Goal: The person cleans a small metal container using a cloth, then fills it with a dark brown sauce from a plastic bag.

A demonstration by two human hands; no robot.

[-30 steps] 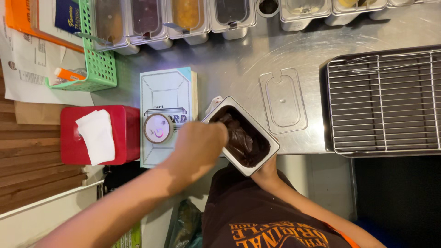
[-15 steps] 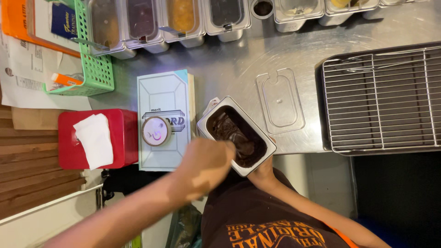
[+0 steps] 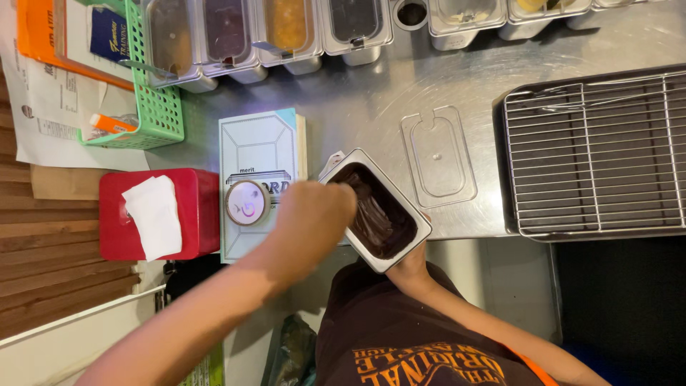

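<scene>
A rectangular white tub (image 3: 377,211) of dark brown paste is held tilted over the near edge of the steel worktop (image 3: 371,107), one corner jutting past that edge. It is gripped from below by the right hand (image 3: 409,266), whose fingers are closed around the tub's lower end at about 5 o'clock. The left hand (image 3: 313,216) is seen at the tub's rim at 9 o'clock, curled into a fist (what it grips, if anything, cannot be told, since the fingers are hidden).

Just beside the tub at 2 o'clock a clear plastic lid (image 3: 439,156) lies flat, apart from it. At 3 o'clock, well apart, a wire rack (image 3: 597,154) is set in a dark tray, reaching the worktop's near edge. At 9 o'clock a pale book (image 3: 259,146) is laid, with a small round tin (image 3: 247,203) on it, and a red box (image 3: 196,214) topped with white tissue beyond. A green basket (image 3: 161,107) is found at 10 o'clock. A row of metal containers (image 3: 286,28) lines the far edge at 12 o'clock. Bare steel is left open between that row and the tub.
</scene>
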